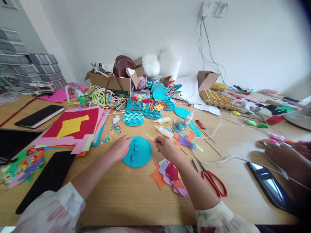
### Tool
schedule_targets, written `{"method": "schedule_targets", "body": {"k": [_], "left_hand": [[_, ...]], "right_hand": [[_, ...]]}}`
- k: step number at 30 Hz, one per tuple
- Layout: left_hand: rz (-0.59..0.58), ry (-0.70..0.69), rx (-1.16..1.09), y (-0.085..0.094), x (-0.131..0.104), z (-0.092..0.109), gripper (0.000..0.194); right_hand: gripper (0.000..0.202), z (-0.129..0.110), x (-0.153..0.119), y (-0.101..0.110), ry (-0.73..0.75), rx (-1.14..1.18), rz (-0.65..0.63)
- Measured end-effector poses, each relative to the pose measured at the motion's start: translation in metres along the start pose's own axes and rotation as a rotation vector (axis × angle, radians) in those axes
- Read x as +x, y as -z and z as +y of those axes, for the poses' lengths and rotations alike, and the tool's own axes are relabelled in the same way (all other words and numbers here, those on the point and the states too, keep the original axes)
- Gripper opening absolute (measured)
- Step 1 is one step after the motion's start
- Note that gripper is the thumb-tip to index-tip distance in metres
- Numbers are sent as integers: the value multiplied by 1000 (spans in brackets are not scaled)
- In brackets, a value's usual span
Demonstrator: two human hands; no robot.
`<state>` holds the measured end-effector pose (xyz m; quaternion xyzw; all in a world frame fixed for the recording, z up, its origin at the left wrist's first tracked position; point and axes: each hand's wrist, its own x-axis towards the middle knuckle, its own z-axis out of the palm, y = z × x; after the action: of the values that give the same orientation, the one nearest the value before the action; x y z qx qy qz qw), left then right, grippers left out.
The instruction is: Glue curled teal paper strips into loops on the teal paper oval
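A round blue paper disc (143,152) lies on the table before me, with a column of raised blue paper strips down its middle. My left hand (123,145) is closed at the disc's upper left edge, its fingertips partly hidden. Above the disc's right side, my right hand (163,144) pinches a thin white stick (149,137), which looks like a cotton swab, pointing up and left. Just beyond that hand lies a white glue bottle (164,132), with a second glue bottle (162,120) behind it.
Torn paper scraps (171,174) and red-handled scissors (213,181) lie on my right. Coloured paper sheets (77,124) are stacked at left. Decorated blue discs (133,118) and a cardboard box (109,81) stand farther back. Another person's hand (284,158) rests near a phone (267,186).
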<state>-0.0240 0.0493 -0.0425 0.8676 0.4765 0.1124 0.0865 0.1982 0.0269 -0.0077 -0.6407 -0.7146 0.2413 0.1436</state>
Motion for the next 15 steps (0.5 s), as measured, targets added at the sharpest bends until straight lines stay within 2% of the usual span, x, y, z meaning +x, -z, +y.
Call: {"method": "schedule_targets", "body": {"k": [5, 8, 11, 15], "left_hand": [[10, -19, -36, -13, 6, -4, 31], [30, -12, -71, -20, 5, -7, 33], [36, -2, -101, -22, 8, -11, 38], [57, 50, -113, -9, 5, -15, 42]], "right_hand": [[32, 11, 11, 20, 58, -6, -28], [27, 22, 18, 29, 79, 23, -82], [21, 27, 24, 23, 6, 187, -171], [17, 18, 22, 5, -95, 320, -258]]}}
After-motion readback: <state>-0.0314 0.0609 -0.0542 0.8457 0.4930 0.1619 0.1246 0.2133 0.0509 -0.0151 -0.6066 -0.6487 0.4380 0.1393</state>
